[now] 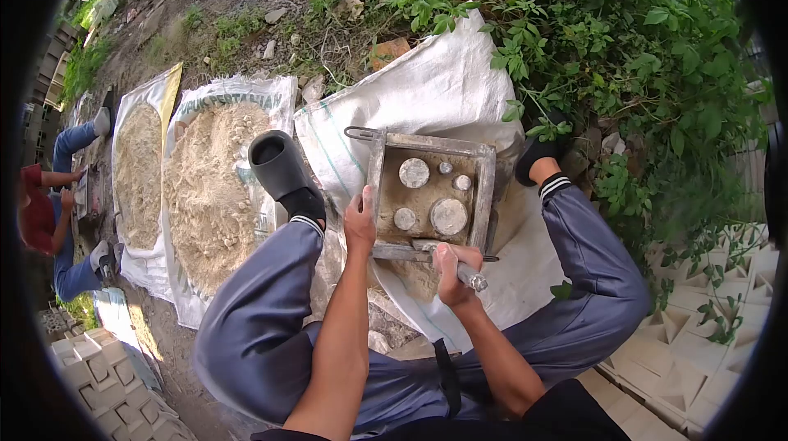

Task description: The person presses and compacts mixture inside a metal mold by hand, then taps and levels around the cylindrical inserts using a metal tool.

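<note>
A square metal mould box [486, 186] sits between my legs on a white woven sack [427, 80]. Packed sandy material fills its inside around several round, dusty discs [449, 216] of different sizes. My left hand [359, 221] is closed against the box's left wall, near the lower corner. In my right hand [457, 268] is a dusty tool with a thick, rounded handle [472, 277]. The tool's front end lies over the box's near edge, and my fingers partly hide it. A long metal loop handle [362, 133] sticks out from the box's upper left corner.
Two sacks of loose sandy powder [215, 186] lie to the left, close to my black clog [283, 170]. Farther left, another person [45, 203] sits at a similar box. Leafy plants [607, 39] crowd the upper right, and pale patterned blocks [698, 318] stand lower right.
</note>
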`<state>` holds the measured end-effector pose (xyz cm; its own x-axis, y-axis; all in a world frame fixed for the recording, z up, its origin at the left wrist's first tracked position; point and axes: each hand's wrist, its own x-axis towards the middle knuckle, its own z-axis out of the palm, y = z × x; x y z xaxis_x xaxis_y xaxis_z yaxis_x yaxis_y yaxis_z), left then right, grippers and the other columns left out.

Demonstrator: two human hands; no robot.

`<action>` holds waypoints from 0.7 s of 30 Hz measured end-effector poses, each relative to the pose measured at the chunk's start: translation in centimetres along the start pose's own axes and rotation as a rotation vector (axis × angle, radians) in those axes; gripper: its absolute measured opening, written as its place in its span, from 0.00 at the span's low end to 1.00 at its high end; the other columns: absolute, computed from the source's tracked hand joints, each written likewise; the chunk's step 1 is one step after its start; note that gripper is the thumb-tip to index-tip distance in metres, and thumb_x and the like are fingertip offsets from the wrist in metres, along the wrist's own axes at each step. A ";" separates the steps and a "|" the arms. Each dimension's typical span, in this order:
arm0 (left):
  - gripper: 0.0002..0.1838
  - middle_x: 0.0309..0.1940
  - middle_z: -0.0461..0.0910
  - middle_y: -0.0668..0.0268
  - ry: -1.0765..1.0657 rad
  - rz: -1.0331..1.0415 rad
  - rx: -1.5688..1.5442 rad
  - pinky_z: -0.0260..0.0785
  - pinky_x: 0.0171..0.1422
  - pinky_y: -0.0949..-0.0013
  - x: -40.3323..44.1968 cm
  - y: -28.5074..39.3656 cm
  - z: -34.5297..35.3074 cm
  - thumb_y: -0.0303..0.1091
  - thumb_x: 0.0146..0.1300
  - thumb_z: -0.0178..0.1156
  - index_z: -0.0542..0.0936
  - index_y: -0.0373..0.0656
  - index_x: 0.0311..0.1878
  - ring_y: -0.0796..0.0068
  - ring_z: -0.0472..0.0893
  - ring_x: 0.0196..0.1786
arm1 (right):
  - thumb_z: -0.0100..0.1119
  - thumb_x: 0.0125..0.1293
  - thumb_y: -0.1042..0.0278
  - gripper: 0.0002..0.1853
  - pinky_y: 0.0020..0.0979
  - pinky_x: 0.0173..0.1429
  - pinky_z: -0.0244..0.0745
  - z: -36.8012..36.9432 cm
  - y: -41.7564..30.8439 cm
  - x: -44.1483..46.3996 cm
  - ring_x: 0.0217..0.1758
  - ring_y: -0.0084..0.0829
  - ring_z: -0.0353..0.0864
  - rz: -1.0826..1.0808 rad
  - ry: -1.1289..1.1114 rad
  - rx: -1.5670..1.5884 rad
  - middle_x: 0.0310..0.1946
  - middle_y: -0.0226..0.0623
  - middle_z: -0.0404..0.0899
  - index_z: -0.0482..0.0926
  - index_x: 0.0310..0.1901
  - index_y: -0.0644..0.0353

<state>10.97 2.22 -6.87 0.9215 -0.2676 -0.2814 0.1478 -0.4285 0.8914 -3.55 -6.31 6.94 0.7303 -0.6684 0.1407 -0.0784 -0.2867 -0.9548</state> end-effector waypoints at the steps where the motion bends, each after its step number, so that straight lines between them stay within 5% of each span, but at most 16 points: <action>1: 0.32 0.30 0.76 0.42 0.029 0.022 -0.019 0.65 0.46 0.58 -0.1 0.1 -0.3 0.58 0.70 0.45 0.78 0.31 0.43 0.50 0.72 0.33 | 0.44 0.65 0.71 0.22 0.28 0.19 0.51 0.0 -1.4 0.1 0.12 0.20 0.54 -0.003 -0.003 0.006 0.09 0.28 0.57 0.56 0.12 0.61; 4: 0.32 0.29 0.75 0.44 0.030 -0.017 0.020 0.65 0.45 0.58 0.0 0.6 -0.6 0.58 0.70 0.46 0.78 0.31 0.40 0.52 0.71 0.32 | 0.45 0.64 0.71 0.21 0.31 0.20 0.51 0.6 -3.3 -0.6 0.11 0.25 0.54 -0.021 0.139 0.186 0.09 0.31 0.56 0.57 0.13 0.62; 8: 0.32 0.28 0.75 0.45 -0.015 -0.034 -0.009 0.65 0.46 0.59 -0.2 0.8 -0.6 0.59 0.69 0.46 0.78 0.31 0.40 0.54 0.71 0.32 | 0.49 0.58 0.79 0.16 0.33 0.19 0.51 2.2 -1.9 0.4 0.11 0.31 0.59 -0.057 -0.070 0.096 0.10 0.37 0.59 0.62 0.14 0.65; 13: 0.32 0.30 0.76 0.44 0.021 -0.009 0.009 0.66 0.46 0.59 -0.4 0.7 -0.8 0.58 0.69 0.46 0.78 0.32 0.41 0.53 0.73 0.34 | 0.49 0.58 0.79 0.15 0.34 0.20 0.51 3.0 -3.5 -0.8 0.12 0.34 0.59 0.053 0.031 0.144 0.11 0.39 0.59 0.62 0.15 0.66; 15: 0.32 0.31 0.77 0.44 0.008 -0.022 -0.018 0.66 0.47 0.58 -0.5 0.4 -0.9 0.58 0.69 0.46 0.79 0.32 0.42 0.52 0.74 0.35 | 0.49 0.58 0.80 0.15 0.35 0.20 0.52 4.4 -1.7 -0.6 0.12 0.36 0.60 -0.109 -0.026 0.131 0.11 0.40 0.60 0.62 0.15 0.66; 21: 0.32 0.32 0.78 0.42 -0.010 -0.009 0.009 0.66 0.47 0.58 -0.1 -0.2 -0.7 0.58 0.70 0.45 0.79 0.32 0.44 0.49 0.76 0.36 | 0.54 0.55 0.82 0.12 0.36 0.22 0.56 4.8 -3.4 -0.6 0.14 0.39 0.63 -0.099 -0.071 0.099 0.13 0.41 0.65 0.66 0.17 0.66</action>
<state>11.08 2.91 -6.78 0.9164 -0.2728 -0.2929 0.1524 -0.4390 0.8855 -0.46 -1.59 8.87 0.7774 -0.5891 0.2202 0.0610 -0.2778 -0.9587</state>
